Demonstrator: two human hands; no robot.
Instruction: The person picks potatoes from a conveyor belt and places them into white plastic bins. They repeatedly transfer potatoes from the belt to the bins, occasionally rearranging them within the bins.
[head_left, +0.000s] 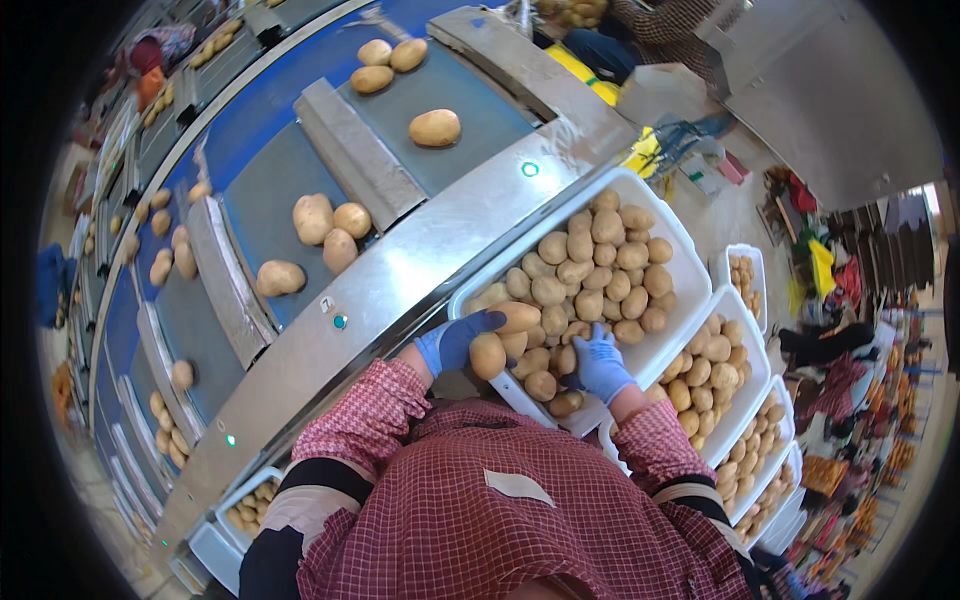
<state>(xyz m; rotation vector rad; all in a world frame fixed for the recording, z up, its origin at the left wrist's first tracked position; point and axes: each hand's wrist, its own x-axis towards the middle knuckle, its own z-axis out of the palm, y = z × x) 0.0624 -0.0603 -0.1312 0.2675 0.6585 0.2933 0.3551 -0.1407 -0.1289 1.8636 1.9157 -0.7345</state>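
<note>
My left hand (459, 343), in a blue glove with a darker palm, grips several potatoes (488, 355) at the near left end of a white plastic crate (679, 247). Inside that crate lies a heap of potatoes (589, 277). My right hand (602, 365), gloved in light blue, reaches down among the potatoes near the crate's close side. Its thumb and fingers are beside a potato (565, 360); whether they grip it is hidden.
Along the left runs a metal sorting machine rail (420, 262) with green lights. Beyond it, grey belts (285, 180) between metal dividers (360, 154) carry loose potatoes (435, 128). More potato-filled white crates (754, 360) stand at my right. Other people (667, 30) are farther off.
</note>
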